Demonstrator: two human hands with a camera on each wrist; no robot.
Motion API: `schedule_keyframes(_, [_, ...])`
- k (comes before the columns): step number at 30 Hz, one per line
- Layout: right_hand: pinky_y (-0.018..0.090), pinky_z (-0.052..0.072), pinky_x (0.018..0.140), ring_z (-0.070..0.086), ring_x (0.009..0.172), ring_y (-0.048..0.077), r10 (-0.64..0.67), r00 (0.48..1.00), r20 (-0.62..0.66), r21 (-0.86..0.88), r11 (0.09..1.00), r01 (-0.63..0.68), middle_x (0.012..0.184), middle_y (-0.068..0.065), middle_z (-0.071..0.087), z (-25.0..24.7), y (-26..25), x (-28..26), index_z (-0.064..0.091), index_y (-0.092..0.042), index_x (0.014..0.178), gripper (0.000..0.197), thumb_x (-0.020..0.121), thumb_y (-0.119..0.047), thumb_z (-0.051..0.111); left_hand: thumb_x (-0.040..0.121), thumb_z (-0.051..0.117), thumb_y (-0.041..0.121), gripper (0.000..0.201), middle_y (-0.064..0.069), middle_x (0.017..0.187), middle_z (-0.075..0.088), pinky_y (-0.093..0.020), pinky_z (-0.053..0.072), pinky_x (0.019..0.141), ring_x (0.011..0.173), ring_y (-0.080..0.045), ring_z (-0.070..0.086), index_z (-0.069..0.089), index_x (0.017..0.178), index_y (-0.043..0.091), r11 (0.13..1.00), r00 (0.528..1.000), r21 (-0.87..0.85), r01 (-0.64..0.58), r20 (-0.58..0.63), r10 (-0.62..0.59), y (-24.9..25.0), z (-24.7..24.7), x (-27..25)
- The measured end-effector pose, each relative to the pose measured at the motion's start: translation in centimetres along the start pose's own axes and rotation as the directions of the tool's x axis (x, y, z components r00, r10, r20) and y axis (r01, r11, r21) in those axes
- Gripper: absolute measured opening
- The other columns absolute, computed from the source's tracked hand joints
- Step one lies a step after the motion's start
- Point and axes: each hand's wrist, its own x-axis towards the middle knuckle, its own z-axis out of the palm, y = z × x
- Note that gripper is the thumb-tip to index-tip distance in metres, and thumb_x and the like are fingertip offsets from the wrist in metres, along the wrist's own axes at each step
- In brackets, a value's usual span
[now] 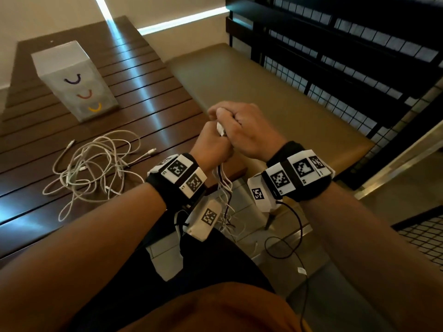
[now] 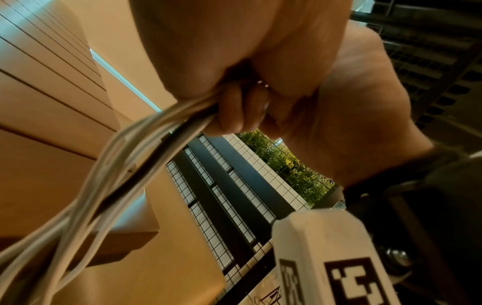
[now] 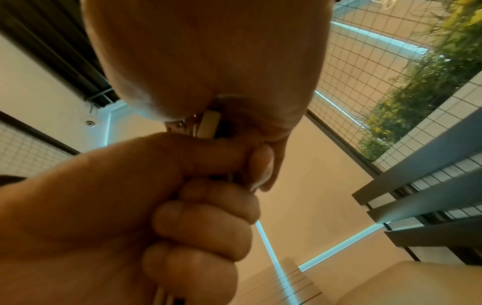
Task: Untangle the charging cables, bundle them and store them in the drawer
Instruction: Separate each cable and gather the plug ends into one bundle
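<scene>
Up in front of the chest, both hands meet over the edge of the slatted wooden bench (image 1: pixel 143 97). The left hand (image 1: pixel 212 146) is fisted around a bunch of cables (image 2: pixel 146 142), mostly white with one black strand, which hang down from under the fist past the wrist band. In the left wrist view its fingers (image 2: pixel 229 111) curl tightly round the strands. The right hand (image 1: pixel 249 130) sits just above and against the left, its fingers bent over the top end of the same bunch, where a small white plug (image 1: pixel 221 128) shows between the two hands; the right wrist view shows metal connector tips (image 3: pixel 198 124) there. A second heap of white cables (image 1: pixel 96 168) lies loose and tangled on the bench, well apart from the hands. Farther back on the bench stands a pale drawer unit (image 1: pixel 74 80) with three curved handles, purple, reddish and yellow, all drawers closed.
</scene>
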Motion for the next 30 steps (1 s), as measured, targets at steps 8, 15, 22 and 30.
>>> schedule_keyframes(8, [0.034,0.048,0.079,0.065,0.082,0.019,-0.033,0.999,0.005,-0.170,0.985,0.033,0.088,0.007,0.070,0.1,-0.2,0.9,0.067,-0.007,0.096,0.055,0.102,-0.044,0.025,0.089,0.057,-0.005,0.017,0.007,0.070,0.054,-0.011,0.046,0.054,0.060,0.003,0.057,0.057,0.079,0.009,0.965,0.977,0.159,-0.206,-0.017,0.212,1.1,-0.5,0.3])
schedule_keyframes(15, [0.040,0.047,0.099,0.059,0.111,0.012,0.108,0.994,0.034,0.144,0.983,-0.112,0.120,0.002,0.064,0.7,-1.2,0.9,0.060,-0.025,0.126,0.058,0.101,-0.052,0.016,0.092,0.050,-0.004,0.021,-0.007,0.063,0.053,-0.030,0.042,0.057,0.058,-0.018,0.052,0.054,0.073,0.003,0.998,0.999,-0.048,-0.044,-0.026,0.043,0.3,-1.1,-0.6])
schedule_keyframes(22, [0.041,0.057,0.083,0.070,0.090,0.028,0.394,0.850,0.349,0.516,0.676,-0.526,0.098,0.016,0.072,7.6,-2.0,0.5,0.066,-0.015,0.112,0.073,0.094,-0.067,0.018,0.096,0.051,0.043,0.045,0.004,0.044,0.039,-0.016,0.030,0.037,0.036,-0.009,0.034,0.040,0.059,0.019,0.809,0.947,-0.572,0.135,-0.165,-0.275,2.3,-6.9,-1.4])
schedule_keyframes(30, [0.022,0.035,0.044,0.048,0.038,0.005,0.275,0.755,0.595,0.046,0.926,-0.374,0.046,-0.005,0.054,15.4,-1.3,-0.7,0.060,-0.013,0.068,0.053,0.101,-0.043,0.033,0.096,0.043,0.052,0.058,0.003,0.050,0.037,-0.021,0.037,0.046,0.048,-0.011,0.040,0.043,0.046,0.021,0.684,0.912,-0.726,0.074,-0.228,-0.340,-2.1,-18.3,-7.0])
